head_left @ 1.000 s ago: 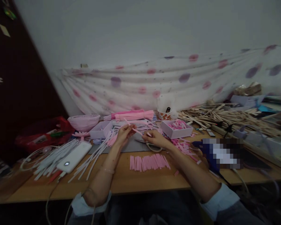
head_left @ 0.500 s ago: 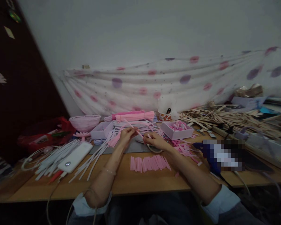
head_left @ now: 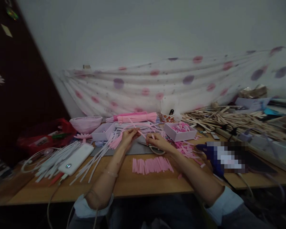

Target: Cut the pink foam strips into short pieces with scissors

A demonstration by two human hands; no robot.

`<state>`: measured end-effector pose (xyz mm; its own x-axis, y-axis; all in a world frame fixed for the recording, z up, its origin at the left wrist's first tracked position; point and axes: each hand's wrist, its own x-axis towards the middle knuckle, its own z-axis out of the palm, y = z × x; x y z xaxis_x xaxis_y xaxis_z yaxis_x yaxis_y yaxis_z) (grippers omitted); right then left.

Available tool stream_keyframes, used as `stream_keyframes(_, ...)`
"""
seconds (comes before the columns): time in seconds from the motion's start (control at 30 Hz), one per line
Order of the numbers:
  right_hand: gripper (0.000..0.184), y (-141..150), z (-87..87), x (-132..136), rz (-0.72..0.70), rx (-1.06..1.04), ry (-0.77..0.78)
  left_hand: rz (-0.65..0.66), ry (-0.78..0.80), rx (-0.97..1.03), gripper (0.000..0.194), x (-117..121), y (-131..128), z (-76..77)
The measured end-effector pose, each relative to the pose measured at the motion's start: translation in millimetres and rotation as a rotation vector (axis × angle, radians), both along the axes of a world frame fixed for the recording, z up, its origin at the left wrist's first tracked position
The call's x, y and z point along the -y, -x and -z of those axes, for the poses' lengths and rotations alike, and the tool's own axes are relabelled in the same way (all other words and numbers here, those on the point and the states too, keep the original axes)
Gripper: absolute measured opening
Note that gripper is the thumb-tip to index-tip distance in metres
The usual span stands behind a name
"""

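Observation:
My left hand (head_left: 129,138) is closed, pinching a long pink pipe cleaner (head_left: 141,133) whose far end sticks up past the fingers. The strip runs across to my right hand (head_left: 158,142), which is also closed on it near its end. Another short pink end shows at the right fingers. Below that hand, scissors (head_left: 154,149) lie on a grey mat (head_left: 134,149), partly hidden. Nearer to me, a row of short cut pink pieces (head_left: 152,165) lies side by side on the wooden table (head_left: 124,186).
Pink and white pipe cleaner bundles (head_left: 137,117) lie behind my hands. A white box (head_left: 181,135) of pink pieces stands right, with loose pink pieces (head_left: 187,149) before it. Left are a power bank (head_left: 76,159) and a pink bowl (head_left: 85,125); wooden sticks (head_left: 219,117) fill the back right.
Both hands stay almost in place, with the pink strip still between them. The right hand has shifted slightly, and more of the scissors shows beneath it. The view has moved a little.

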<state>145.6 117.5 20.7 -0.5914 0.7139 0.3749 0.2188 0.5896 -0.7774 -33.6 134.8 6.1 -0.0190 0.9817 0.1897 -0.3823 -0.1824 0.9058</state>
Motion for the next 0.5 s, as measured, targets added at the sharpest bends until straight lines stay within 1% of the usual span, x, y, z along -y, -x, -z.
stream_keyframes(0.07,0.031,0.1,1.1,-0.5,0.000,0.018,-0.031,0.017,0.007,0.012,0.030,1.2,-2.5,0.0)
stream_keyframes(0.13,0.029,0.1,2.9,-1.8,-0.001,0.066,-0.110,0.021,0.033,0.058,0.022,1.7,-4.0,0.1)
stream_keyframes(0.2,0.028,-0.2,4.5,-3.4,0.001,0.118,-0.201,0.030,0.085,0.122,0.012,1.4,-3.7,-0.4)
stream_keyframes(0.27,0.029,-1.1,5.0,-4.2,0.004,0.150,-0.254,0.050,0.149,0.164,0.005,0.3,-1.2,-1.7)
stream_keyframes(0.4,0.025,-3.2,3.4,-4.2,0.009,0.168,-0.321,0.051,0.229,0.208,0.007,-2.0,6.8,-5.9)
stream_keyframes(0.5,0.017,-4.2,2.5,-4.4,0.007,0.192,-0.397,0.057,0.258,0.252,0.012,-2.5,11.6,-9.1)
